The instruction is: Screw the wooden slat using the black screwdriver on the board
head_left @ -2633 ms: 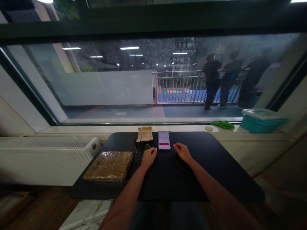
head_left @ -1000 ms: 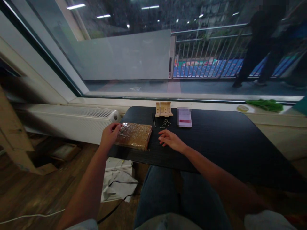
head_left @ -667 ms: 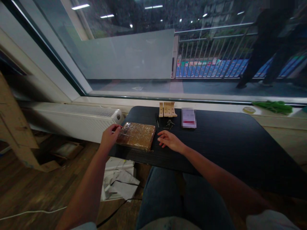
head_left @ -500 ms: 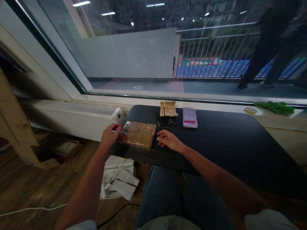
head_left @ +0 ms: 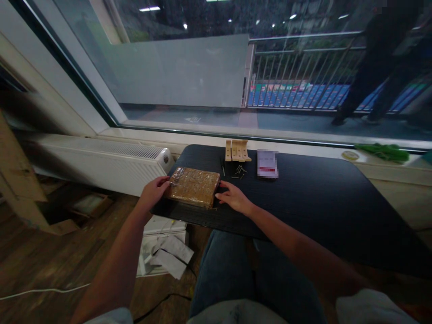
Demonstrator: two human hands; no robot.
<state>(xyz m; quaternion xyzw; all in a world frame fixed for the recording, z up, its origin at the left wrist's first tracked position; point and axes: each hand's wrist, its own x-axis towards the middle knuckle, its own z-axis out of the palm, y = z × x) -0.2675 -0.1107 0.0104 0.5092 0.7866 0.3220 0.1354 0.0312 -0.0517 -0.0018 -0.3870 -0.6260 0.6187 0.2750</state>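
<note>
A flat brown package (head_left: 194,186), glossy with clear plastic wrap or tape, lies at the left end of the black table. My left hand (head_left: 154,192) has its fingers closed at the package's left edge. On the opposite side, my right hand (head_left: 234,198) grips the right edge with thumb and fingers. Behind the package lie a thin pen-like tool (head_left: 223,167) and several loose screws (head_left: 239,171). Pale wooden pieces with holes (head_left: 238,151) stand at the table's back edge.
The black table (head_left: 313,202) meets the window sill. A pale purple-and-white pack (head_left: 267,164) lies at its back. On the sill are a roll of tape (head_left: 350,155) and something green (head_left: 383,152). A white radiator (head_left: 135,157) stands left; papers (head_left: 173,254) lie below.
My right hand has moved left and now touches the package's right edge. My left hand has come closer against the left edge. The view has shifted slightly.
</note>
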